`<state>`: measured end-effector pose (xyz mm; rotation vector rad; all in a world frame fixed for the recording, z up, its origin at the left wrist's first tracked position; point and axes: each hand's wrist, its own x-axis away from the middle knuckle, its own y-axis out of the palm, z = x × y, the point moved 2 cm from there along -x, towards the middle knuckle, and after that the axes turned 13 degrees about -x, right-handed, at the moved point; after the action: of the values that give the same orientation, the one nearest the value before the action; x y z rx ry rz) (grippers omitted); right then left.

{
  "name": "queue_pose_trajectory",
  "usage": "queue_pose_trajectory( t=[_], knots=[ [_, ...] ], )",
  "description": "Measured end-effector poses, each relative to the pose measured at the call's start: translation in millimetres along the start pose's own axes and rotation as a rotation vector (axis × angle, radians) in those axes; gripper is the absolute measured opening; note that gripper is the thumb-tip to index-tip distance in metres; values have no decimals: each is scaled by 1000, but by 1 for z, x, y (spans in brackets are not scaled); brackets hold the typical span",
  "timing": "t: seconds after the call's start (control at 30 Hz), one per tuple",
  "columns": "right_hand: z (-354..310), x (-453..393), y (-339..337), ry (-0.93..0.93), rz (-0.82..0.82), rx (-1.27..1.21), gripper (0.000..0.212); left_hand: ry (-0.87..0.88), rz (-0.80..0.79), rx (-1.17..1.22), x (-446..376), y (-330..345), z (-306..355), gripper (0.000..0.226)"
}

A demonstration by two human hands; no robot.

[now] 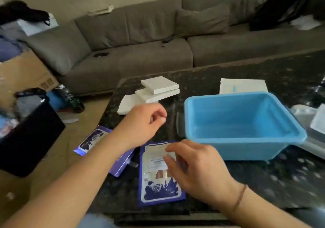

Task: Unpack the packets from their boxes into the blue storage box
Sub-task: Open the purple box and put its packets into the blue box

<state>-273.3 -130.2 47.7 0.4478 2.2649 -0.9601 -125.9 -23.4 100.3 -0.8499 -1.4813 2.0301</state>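
Speckled dark stone desk [246, 73]. Flat purple packet [158, 180] lying near the front edge, glossy, floral print. Right hand [198, 168] hovering over it, fingers loosely curled, gripping nothing. Left hand [146, 122] raised, loosely curled, empty too. Smooth blue plastic storage box [249, 147] just right. Stacked white square boxes [154, 92] behind.

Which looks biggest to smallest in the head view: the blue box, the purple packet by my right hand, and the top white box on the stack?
1. Blue box.
2. Purple packet, though it lies nearer the camera, so its true size is unsure.
3. Top white box, farthest away.
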Motion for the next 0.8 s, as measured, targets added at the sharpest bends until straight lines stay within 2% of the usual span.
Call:
queue_pose_trajectory(
  t=[0.07, 0.13, 0.2, 0.37, 0.47, 0.53, 0.6, 0.73, 0.8],
  knots=[
    [8, 15, 36, 29, -157, 131, 32, -7, -231, -76, 13, 33, -23, 14],
    [18, 31, 59, 92, -314, 214, 45, -37, -361, -143, 19, 60, -34, 30],
    [22, 42, 71, 140, -392, 233, 48, -84, -375, -144, 17, 77, -40, 37],
    [23, 53, 81, 111, -431, 286, 41, -98, -339, -228, 0, 96, -49, 30],
    [25, 55, 82, 133, -440, 275, 41, -109, -379, -164, -8, 100, -53, 11],
    [28, 59, 80, 116, -434, 256, 40, -67, -408, -92, -9, 95, -55, 18],
    [30, 64, 73, 83, -349, 139, 37, -20, -420, -19, -6, 81, -56, 22],
    [28, 65, 48, 33, 67, -86, 32, 68, -348, 166, 13, 26, -61, 24],
    [22, 57, 39, 79, 170, -137, 39, 125, -311, 348, 23, -1, -64, 25]
  ],
)
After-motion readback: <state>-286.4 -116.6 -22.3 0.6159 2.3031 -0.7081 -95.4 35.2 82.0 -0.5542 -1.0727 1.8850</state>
